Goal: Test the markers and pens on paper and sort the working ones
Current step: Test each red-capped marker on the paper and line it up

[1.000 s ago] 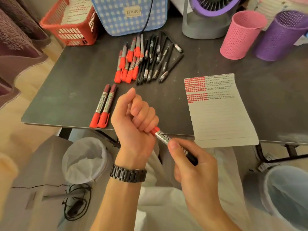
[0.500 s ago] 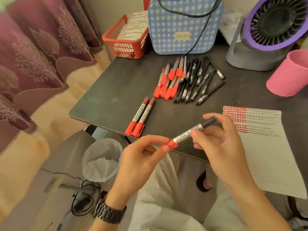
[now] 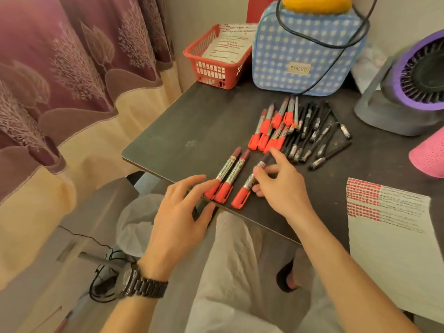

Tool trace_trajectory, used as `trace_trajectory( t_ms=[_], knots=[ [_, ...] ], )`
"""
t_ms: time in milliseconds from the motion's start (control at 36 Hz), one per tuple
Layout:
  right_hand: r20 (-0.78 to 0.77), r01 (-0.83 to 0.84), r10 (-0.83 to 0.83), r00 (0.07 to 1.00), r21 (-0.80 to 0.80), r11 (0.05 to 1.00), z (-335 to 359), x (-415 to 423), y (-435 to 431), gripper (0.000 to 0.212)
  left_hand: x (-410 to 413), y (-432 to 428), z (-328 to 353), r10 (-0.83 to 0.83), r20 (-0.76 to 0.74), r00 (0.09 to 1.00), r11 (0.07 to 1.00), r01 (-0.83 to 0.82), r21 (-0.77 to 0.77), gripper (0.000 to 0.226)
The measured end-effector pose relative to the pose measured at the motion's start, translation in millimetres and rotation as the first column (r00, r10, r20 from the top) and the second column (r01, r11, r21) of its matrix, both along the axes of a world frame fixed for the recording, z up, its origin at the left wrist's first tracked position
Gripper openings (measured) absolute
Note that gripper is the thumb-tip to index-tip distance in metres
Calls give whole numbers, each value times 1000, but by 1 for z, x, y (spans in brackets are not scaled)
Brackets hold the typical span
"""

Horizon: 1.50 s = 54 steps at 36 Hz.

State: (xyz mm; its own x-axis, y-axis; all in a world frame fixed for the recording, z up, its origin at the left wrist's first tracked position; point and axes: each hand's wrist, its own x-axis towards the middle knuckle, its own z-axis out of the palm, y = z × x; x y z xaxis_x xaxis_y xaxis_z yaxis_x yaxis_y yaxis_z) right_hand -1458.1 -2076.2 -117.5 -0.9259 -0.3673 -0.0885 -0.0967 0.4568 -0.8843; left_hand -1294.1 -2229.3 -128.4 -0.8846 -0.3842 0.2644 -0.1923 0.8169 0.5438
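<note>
My right hand (image 3: 281, 186) was down on the dark matte tabletop (image 3: 192, 131) near its front edge. Its fingertips (image 3: 259, 169) were curled over and pinched a red-capped marker with a silver printed barrel (image 3: 247, 186). That marker lay flat on the top, with its cap toward six o'clock and its dark end toward one o'clock.

Close by at its nine o'clock, a pair of matching red-capped markers (image 3: 225, 170) lay side by side, parallel to it and not touching it. My left hand (image 3: 177, 212) held nothing. Its fingers were straight and spread, with the tips at that pair's caps by the table edge, and I could not tell whether they touched. A dark metal-link wristwatch (image 3: 144, 286) sat on that wrist.

At one o'clock from the right hand lay a loose heap of red-capped markers (image 3: 264, 140). A bunch of slim black pens (image 3: 317, 135) lay against its three o'clock side. At four o'clock lay a white lined sheet of paper (image 3: 389, 236), its top rows filled with red blocks and black strokes.

Along the back stood a red plastic basket (image 3: 211, 75) at eleven o'clock and a blue-and-white checked bag (image 3: 300, 51) at twelve. A grey-and-purple desk fan (image 3: 396, 109) stood at two, and a pink perforated cup (image 3: 430, 157) at three. A white-lined bin (image 3: 134, 224) stood under the table at seven o'clock.
</note>
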Motion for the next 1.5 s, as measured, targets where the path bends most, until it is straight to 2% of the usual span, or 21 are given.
trace_trajectory(
  t_ms=[111,361,583,722,1028,1222,1306,1361,1417,1500],
  knots=[
    [5,14,-14,1000,14,1000,-2,-2,-6,63,-4,-9,-7,-40,12,999,998,40,-49,44],
    [-104,-26,54,993,254,967,6,-3,-14,56,-7,-13,-14,-48,-80,996,998,44,-55,37],
    [-133,2,37,990,285,959,4,-2,-14,54,-6,-12,-15,-52,-69,996,998,49,-43,39],
    [-176,16,34,984,271,962,1,-1,-14,54,-5,-14,-19,-53,-70,996,997,49,-55,39],
    [-163,12,27,986,233,972,2,3,-13,55,-5,-13,-15,-59,-66,996,998,57,-31,41],
    [-45,44,-45,998,-21,999,6,8,2,41,-5,-16,-5,-54,6,999,997,54,47,60],
    [-151,65,-76,986,-75,995,4,15,20,35,-6,-25,0,-71,15,997,995,70,75,63],
    [-291,72,-71,954,-5,997,2,22,35,32,-10,-31,5,-63,16,998,993,61,105,58],
    [-406,86,-14,914,159,984,-1,28,47,39,-18,-36,11,-43,21,999,996,42,76,56],
    [-393,82,128,911,474,877,-6,34,59,58,-40,-41,23,-43,38,998,996,40,77,51]
  ],
)
